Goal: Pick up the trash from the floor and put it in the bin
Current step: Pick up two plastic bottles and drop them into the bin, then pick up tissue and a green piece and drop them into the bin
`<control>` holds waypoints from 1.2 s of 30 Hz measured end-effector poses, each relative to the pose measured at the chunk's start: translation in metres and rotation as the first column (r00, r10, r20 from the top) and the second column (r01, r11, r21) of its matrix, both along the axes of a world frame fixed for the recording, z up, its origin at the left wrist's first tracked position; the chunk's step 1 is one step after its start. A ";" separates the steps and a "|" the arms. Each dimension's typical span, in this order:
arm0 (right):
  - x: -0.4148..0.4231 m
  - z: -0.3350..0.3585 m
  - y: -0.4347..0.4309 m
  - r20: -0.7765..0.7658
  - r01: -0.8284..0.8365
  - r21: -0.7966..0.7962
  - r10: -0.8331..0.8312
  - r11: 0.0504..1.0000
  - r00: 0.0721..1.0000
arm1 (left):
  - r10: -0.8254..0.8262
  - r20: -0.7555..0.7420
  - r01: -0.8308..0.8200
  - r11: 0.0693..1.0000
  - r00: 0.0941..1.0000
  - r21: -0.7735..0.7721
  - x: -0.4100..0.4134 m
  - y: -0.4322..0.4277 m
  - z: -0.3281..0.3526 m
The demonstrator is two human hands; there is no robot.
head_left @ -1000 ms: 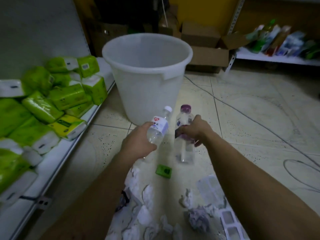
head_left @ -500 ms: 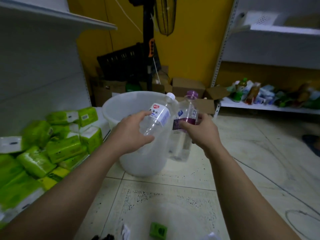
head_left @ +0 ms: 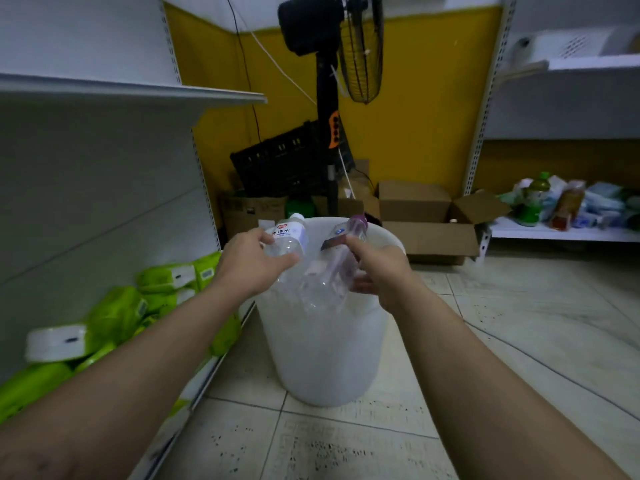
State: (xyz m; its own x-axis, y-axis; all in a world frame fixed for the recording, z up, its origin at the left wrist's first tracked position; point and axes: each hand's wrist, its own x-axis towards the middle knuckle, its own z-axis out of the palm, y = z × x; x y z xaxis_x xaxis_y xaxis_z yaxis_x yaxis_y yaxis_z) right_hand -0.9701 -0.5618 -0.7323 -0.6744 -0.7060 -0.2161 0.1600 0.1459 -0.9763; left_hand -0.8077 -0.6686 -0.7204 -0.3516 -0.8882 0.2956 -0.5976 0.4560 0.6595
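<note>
A white plastic bin (head_left: 329,358) stands on the tiled floor straight ahead. My left hand (head_left: 251,263) grips a clear bottle with a white cap (head_left: 289,235) over the bin's left rim. My right hand (head_left: 375,268) grips a clear bottle with a purple cap (head_left: 341,251), tilted over the bin's opening. Both bottles lean toward each other above the bin. The trash on the floor is out of view.
Green tissue packs (head_left: 117,317) fill the low shelf on the left. Open cardboard boxes (head_left: 429,223) and a black standing fan (head_left: 329,98) stand behind the bin. A low shelf on the right holds bottles and packets (head_left: 568,206).
Both hands lifted the bottles from floor level up to the bin and over its rim. The view rose, so the floor litter dropped out of sight.
</note>
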 end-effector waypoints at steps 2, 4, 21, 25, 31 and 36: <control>-0.002 -0.009 -0.006 0.020 -0.039 -0.040 0.040 0.998 0.999 | -0.015 -0.099 0.022 0.998 0.995 0.066 -0.002 -0.008 -0.008; -0.001 -0.013 -0.008 0.007 -0.015 -0.098 0.016 0.995 1.000 | -0.068 -0.153 0.082 0.993 0.986 0.087 -0.004 -0.009 -0.019; 0.039 -0.178 0.103 -0.520 -0.047 0.394 0.264 0.918 0.812 | -0.361 0.586 0.509 0.854 0.726 -0.104 0.061 0.055 -0.156; 0.056 -0.218 0.115 -0.381 -0.176 0.590 0.464 0.788 0.800 | -0.419 0.715 0.504 0.857 0.561 0.106 0.077 0.085 -0.208; 0.081 -0.282 0.152 -0.171 -0.301 0.816 0.704 0.493 0.689 | -0.535 0.734 0.381 0.837 0.419 0.393 0.101 0.128 -0.274; 0.096 -0.316 0.182 -0.164 -0.238 0.892 0.765 0.385 0.623 | -0.638 0.631 0.228 0.760 0.442 0.609 0.118 0.147 -0.319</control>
State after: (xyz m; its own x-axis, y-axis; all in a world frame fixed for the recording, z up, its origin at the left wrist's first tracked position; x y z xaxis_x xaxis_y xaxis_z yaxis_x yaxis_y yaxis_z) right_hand -0.8736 -0.3801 -1.0485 -0.4130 -0.6761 -0.6102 -0.6624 0.6828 -0.3082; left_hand -0.6901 -0.5213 -1.0394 -0.6142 -0.4880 -0.6202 -0.7325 0.6450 0.2179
